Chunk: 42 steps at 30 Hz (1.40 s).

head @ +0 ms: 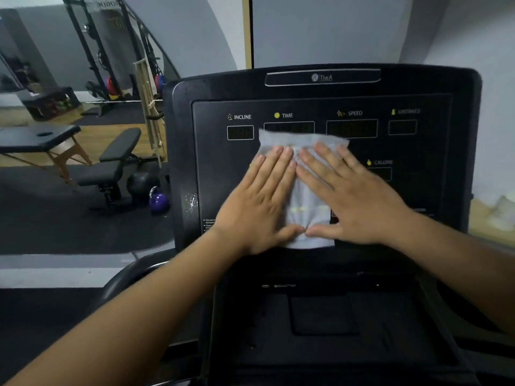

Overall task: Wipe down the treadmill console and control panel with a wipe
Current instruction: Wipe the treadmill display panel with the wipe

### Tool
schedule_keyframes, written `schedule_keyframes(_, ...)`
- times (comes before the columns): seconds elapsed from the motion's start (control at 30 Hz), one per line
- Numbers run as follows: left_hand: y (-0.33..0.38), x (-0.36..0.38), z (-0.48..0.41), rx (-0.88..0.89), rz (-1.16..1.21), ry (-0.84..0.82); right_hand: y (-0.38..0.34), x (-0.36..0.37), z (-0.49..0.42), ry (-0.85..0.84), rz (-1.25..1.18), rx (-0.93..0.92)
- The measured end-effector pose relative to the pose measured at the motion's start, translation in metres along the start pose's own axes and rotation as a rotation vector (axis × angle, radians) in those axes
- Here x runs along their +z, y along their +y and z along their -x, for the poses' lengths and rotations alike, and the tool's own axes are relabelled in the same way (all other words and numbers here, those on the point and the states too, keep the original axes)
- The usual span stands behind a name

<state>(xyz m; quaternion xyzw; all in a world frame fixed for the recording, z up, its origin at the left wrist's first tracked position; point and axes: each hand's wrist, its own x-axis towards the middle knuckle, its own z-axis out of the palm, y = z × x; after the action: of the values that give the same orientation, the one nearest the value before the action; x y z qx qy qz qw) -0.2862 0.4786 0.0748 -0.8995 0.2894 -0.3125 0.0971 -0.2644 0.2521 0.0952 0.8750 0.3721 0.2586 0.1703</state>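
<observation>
"Two flat hands on one wipe (305,199)! The left hand (259,201) and the right hand (354,196) lie side by side. Their fingers are straight and press the wipe down. Neither hand grips it."

"Where is the wipe on the control panel (223,168)?"

"In the middle. Its top edge covers part of the TIME window (289,125). Its bottom edge sits at the panel's lower edge."

"So what could go wrong?"

"I think the wipe could slip or bunch up, because nothing pinches it. If the hands slide apart, it may drop off the lower edge into the dark tray (323,316) below."

"Anything else?"

"Some yellow marks (299,209) show through the wipe near the bottom. They're too blurry to read. If they are buttons, a hard push might start the treadmill."

"And the dirt?"

"The right edge by the DISTANCE label (408,111) and the top of the console (320,78) are well apart from the wipe. Those corners could get missed. The left edge has shiny specks (191,201) too. Maybe they're drops, I can't tell."
</observation>
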Motion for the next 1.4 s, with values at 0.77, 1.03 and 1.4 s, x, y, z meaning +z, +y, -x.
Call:
schedule_keyframes(0.77, -0.020, -0.036, -0.070, -0.071, -0.106, -0.098, 0.055, -0.031, -0.027, -0.052, 0.046, 0.090)
schedule_keyframes(1.03, 0.022, -0.009, -0.008, -0.033, 0.022, -0.092, 0.003, 0.000, 0.022, -0.048, -0.002, 0.045)
schedule_keyframes(1.4, -0.042, -0.049, -0.097, -0.024, -0.137, -0.064, 0.077, -0.040, -0.045, 0.008, 0.105, 0.052)
